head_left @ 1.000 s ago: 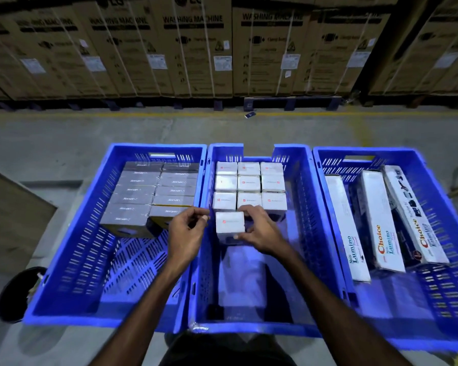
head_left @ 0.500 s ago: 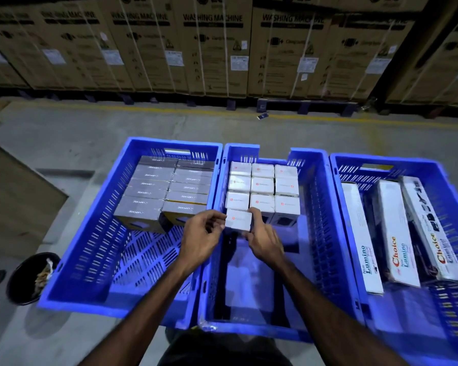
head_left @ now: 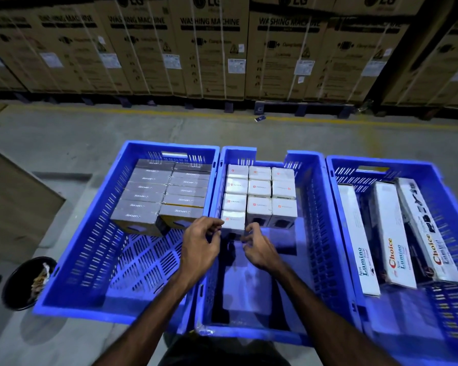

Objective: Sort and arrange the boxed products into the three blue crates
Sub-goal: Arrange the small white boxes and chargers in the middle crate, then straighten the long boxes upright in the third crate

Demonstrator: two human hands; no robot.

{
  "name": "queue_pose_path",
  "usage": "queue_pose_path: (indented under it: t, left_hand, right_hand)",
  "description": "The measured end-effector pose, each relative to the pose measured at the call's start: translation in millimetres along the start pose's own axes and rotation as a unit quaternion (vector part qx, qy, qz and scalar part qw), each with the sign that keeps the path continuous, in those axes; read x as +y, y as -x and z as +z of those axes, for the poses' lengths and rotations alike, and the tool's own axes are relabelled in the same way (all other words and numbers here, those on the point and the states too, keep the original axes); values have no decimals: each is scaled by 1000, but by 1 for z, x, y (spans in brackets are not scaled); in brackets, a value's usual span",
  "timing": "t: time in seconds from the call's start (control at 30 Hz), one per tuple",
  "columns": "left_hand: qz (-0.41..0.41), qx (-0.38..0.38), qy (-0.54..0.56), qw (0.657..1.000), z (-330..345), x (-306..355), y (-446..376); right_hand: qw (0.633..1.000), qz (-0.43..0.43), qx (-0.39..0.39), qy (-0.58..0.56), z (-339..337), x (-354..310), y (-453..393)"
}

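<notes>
Left hand (head_left: 200, 245) and right hand (head_left: 258, 247) sat over the middle crate (head_left: 320, 233), fingers loosely curled, gripping nothing. White box (head_left: 233, 220) lay just ahead between them, fingertips at its near corners; contact couldn't be told. It sat against the crate's left wall, starting a fourth row below nine more white boxes (head_left: 259, 188). Left crate (head_left: 95, 233) held grey boxes (head_left: 167, 191) packed at the far end. Right crate (head_left: 447, 207) held three long boxes (head_left: 391, 233) lying lengthwise.
</notes>
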State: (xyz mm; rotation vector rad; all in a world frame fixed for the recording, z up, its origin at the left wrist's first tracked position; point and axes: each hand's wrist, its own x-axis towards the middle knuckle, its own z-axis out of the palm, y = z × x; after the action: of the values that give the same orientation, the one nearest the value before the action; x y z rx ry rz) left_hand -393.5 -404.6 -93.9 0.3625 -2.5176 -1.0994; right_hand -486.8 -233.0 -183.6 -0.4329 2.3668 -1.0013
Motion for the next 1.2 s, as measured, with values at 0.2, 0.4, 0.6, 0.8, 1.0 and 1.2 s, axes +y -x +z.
queue_pose_path:
  t: [0.2,0.4,0.6,0.8,1.0,1.2]
  left_hand:
    - [3,3,-10,1000,0,1,1]
    - [14,8,-14,1000,2,4,4]
    - [16,22,-58,998,13,16,15]
    - [25,-74,14,997,41,49,30]
    - [59,-171,72,981,63,74,53]
    - [104,-236,142,956,100,106,85]
  right_hand:
    - [999,19,-21,-30,-12,-2,5]
    - [994,42,-49,-89,-21,25,11]
    - [986,41,-55,-152,-47,32,40]
    - [982,10,23,-186,-79,4,92]
    - [955,9,173,-241,-100,8,159]
    - [923,66,309,-219,-116,38,243]
